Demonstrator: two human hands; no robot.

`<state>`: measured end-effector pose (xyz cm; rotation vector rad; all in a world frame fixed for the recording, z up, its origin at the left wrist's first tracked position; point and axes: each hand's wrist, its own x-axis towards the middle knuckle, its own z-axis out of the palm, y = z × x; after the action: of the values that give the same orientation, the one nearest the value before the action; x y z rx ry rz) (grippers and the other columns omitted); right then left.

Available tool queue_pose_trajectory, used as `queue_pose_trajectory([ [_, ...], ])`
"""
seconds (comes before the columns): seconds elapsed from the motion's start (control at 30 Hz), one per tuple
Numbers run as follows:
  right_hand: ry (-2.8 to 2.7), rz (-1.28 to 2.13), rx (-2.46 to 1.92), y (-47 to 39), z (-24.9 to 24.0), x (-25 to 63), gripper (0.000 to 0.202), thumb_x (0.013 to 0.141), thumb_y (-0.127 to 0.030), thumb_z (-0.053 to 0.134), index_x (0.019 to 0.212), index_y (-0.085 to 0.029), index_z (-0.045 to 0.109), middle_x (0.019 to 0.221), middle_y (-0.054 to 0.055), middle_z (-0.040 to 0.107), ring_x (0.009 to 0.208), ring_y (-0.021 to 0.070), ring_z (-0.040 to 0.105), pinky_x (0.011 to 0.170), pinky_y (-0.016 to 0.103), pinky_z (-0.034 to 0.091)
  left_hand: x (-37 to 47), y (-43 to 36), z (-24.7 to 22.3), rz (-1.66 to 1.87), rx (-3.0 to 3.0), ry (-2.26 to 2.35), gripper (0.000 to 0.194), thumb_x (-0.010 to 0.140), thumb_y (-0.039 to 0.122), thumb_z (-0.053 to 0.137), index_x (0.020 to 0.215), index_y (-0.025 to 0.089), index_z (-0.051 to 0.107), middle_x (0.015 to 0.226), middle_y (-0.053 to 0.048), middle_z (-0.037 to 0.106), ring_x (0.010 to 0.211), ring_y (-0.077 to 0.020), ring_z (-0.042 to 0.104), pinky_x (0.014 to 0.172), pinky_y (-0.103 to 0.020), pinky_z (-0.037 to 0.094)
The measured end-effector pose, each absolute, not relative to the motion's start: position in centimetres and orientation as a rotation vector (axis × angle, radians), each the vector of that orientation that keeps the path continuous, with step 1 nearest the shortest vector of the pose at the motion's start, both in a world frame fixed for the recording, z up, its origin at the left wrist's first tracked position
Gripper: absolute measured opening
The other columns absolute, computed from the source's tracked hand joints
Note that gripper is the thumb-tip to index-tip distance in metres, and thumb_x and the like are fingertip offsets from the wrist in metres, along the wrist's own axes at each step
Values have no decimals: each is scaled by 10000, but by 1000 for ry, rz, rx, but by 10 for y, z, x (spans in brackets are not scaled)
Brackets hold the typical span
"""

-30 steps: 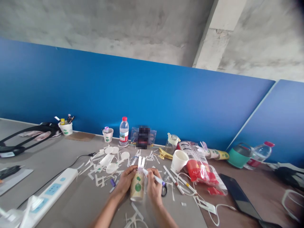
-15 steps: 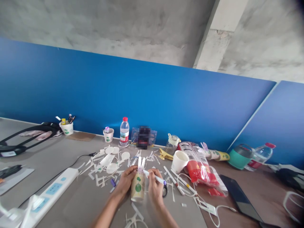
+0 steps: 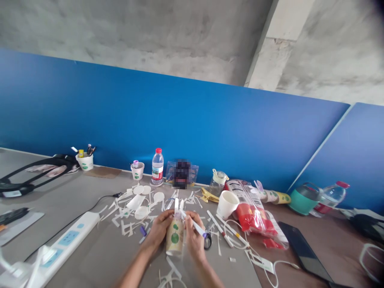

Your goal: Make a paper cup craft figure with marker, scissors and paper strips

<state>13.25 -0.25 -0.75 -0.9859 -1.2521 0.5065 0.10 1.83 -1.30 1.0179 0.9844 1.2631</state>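
Observation:
A brown paper cup roll with green leaf prints [image 3: 175, 237] stands near the table's front, two white ear-like strips [image 3: 179, 204] rising from its top. My left hand [image 3: 161, 229] is closed around its upper left side. In my right hand [image 3: 194, 236] is a white marker with a purple end [image 3: 199, 229], slanting so that its tip meets the top of the roll by the strips. A purple marker cap [image 3: 143, 231] lies left of my left hand. Black scissor handles [image 3: 207, 241] show beside my right hand.
White paper scraps [image 3: 141, 202] spread behind my hands. A power strip [image 3: 69, 240] lies at the left. Behind stand a water bottle [image 3: 157, 167] and a small cup [image 3: 137, 171]. To the right are a white cup [image 3: 227, 204], red packaging [image 3: 255, 216], markers [image 3: 220, 228] and a phone [image 3: 304, 250].
The marker in my right hand has tilted more steeply, its purple end lower, and my right fingers have shifted slightly toward the roll. My left hand keeps its hold.

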Motion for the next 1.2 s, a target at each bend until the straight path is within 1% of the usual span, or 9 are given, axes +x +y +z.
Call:
queue_pose_trajectory([
  [0.2,-1358,515,-965,-7,-2,130,208,887,-318,485,812,-197,637,737,31,620,668,180,563,636,295,449,2,15,-7,1269,1086,995,314,668,369,702,900,159,729,818,-60,723,752,-203,613,708,-286,451],
  [0.4,-1395,527,-974,-8,-2,131,252,908,-332,453,780,-202,627,716,31,618,670,187,573,639,301,448,3,15,-7,1292,1096,1017,334,644,404,716,869,159,726,799,-59,720,747,-211,613,713,-296,456],
  [0.53,-1403,504,-974,-7,0,132,245,916,-321,443,817,-197,631,750,36,615,698,188,577,658,303,453,2,15,-6,1271,1088,995,359,650,416,711,904,161,719,804,-55,719,742,-208,609,711,-299,456],
  [0.67,-1429,498,-972,-7,0,132,243,916,-320,449,818,-195,634,754,38,616,693,190,573,651,307,452,2,15,-5,1283,1085,1024,351,634,407,723,887,163,719,806,-52,717,767,-211,606,737,-302,451],
  [0.83,-1424,473,-970,-7,-1,132,245,908,-313,460,776,-197,632,711,34,616,673,190,566,638,306,443,3,15,-3,1289,1085,989,351,643,422,720,869,154,718,778,-51,714,731,-200,602,711,-292,450],
  [1.0,-1382,498,-1002,-7,-3,134,233,905,-323,463,790,-198,623,715,26,608,665,183,561,630,297,445,4,14,-2,1280,1079,985,334,637,406,724,862,159,723,763,-45,707,699,-189,592,679,-281,446],
  [1.2,-1364,481,-988,-7,-2,132,232,907,-328,459,797,-203,621,717,24,606,659,179,558,622,292,445,4,16,-5,1283,1081,1000,346,626,417,729,859,161,723,771,-48,703,709,-195,586,687,-288,441],
])
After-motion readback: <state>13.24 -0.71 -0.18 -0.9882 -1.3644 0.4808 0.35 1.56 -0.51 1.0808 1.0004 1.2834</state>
